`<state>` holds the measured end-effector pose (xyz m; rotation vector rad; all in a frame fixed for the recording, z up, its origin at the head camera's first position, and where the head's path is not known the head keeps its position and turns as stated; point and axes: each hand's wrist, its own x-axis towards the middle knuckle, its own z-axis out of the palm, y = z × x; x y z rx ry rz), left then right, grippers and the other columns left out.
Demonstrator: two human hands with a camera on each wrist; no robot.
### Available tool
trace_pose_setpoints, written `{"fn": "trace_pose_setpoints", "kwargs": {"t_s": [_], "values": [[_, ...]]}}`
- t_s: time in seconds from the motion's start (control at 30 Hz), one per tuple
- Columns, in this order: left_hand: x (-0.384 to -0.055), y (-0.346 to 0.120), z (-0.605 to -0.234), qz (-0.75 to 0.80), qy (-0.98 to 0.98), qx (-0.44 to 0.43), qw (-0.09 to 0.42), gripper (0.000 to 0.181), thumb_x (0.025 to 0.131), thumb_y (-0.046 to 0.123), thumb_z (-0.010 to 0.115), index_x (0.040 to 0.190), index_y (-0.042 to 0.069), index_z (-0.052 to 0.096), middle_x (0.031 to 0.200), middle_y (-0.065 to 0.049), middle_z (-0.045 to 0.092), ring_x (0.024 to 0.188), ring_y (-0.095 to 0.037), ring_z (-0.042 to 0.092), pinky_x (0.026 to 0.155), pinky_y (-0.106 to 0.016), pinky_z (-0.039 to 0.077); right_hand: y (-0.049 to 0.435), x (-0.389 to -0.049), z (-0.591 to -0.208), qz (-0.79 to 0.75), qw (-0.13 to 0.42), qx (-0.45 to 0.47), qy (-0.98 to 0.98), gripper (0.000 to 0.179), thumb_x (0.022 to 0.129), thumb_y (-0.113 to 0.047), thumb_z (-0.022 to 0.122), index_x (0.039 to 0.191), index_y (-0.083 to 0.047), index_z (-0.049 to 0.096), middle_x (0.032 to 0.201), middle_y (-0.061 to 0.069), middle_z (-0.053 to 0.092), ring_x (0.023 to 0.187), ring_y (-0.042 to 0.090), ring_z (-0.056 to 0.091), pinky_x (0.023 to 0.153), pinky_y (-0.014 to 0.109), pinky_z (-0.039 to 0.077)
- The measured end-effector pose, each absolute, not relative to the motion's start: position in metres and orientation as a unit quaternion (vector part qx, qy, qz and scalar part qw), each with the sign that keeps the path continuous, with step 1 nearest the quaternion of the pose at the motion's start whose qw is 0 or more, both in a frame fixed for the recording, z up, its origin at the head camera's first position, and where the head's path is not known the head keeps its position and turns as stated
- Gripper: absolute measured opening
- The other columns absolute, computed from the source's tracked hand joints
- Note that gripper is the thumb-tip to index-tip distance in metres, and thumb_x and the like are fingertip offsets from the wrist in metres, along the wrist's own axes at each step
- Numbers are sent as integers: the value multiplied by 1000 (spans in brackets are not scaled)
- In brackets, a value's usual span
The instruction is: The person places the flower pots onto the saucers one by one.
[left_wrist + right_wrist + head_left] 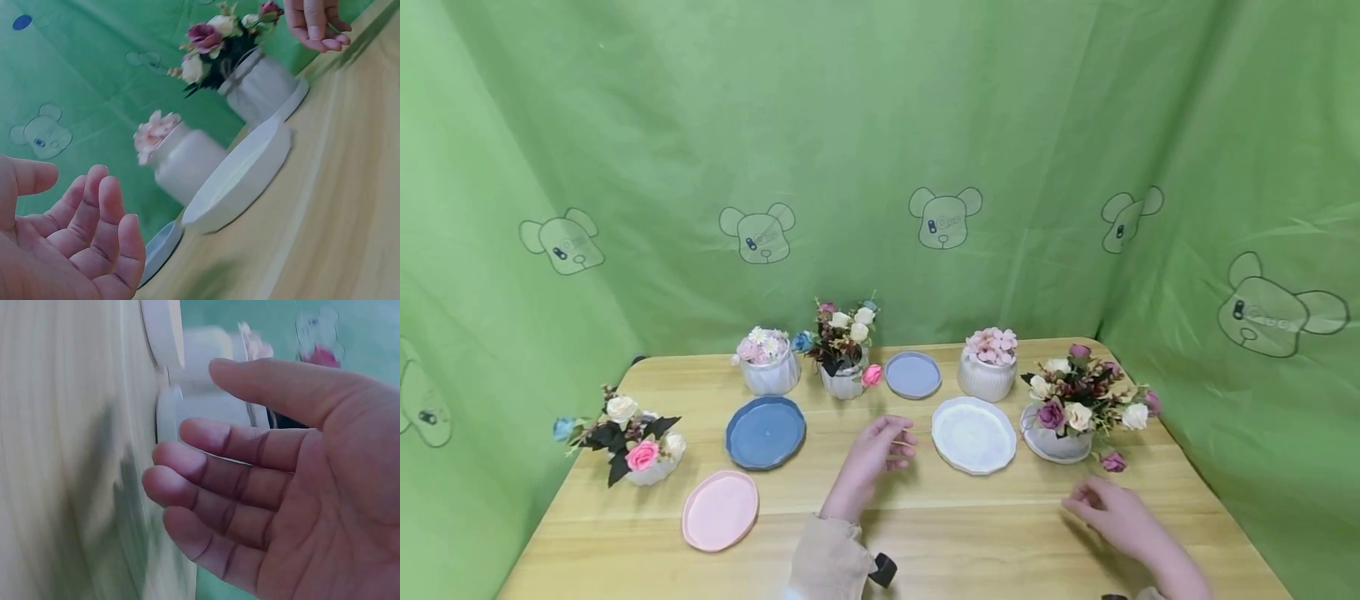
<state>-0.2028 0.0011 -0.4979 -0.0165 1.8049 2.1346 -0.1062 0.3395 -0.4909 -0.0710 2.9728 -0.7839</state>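
Observation:
My left hand (880, 454) hovers over the middle of the table, fingers loosely bent around nothing. The white scalloped plate (973, 435) lies just to its right, and the blue plate (765, 432) farther to its left. In the left wrist view the left palm (69, 250) faces the white plate's raised rim. My right hand (1108, 512) is held near the table's right front, in front of a pot of purple and cream roses (1078, 400) on a white saucer (1056, 446). The right wrist view shows its relaxed fingers (212, 469) with nothing between them.
A pink plate (720, 511) lies front left, beside a pot of pink and white roses (651, 471). Along the back stand a daisy pot (771, 373), a mixed-rose pot (842, 382), a small grey-blue plate (913, 375) and a ribbed pink-flower pot (987, 377). Green curtains (880, 125) surround the table.

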Motion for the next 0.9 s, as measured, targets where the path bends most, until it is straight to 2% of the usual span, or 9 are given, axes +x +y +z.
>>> {"fn": "trace_pose_setpoints", "kwargs": {"t_s": [0.23,0.6,0.9], "values": [[-209,-17,-499,758,635,-24,146,31,97,24,53,116,0,59,87,-1,66,73,-10,62,68,-24,54,302,-119,-491,-287,7,-94,953,13,88,-25,69,86,-15,61,75,-9,57,69,-5,46,63,20,45],[-214,-35,-507,762,632,-49,129,38,98,25,53,123,-3,55,88,-1,66,73,-10,62,68,-24,54,261,-157,-486,-289,13,-146,946,13,91,-29,65,88,-17,61,71,-10,54,65,-1,45,60,19,43],[-219,-46,-510,764,632,-71,109,34,99,27,53,121,1,57,91,-2,67,74,-10,62,69,-25,55,239,-187,-486,-284,-3,-143,948,15,94,-31,61,88,-18,63,75,-9,58,70,4,50,66,22,46]]}}
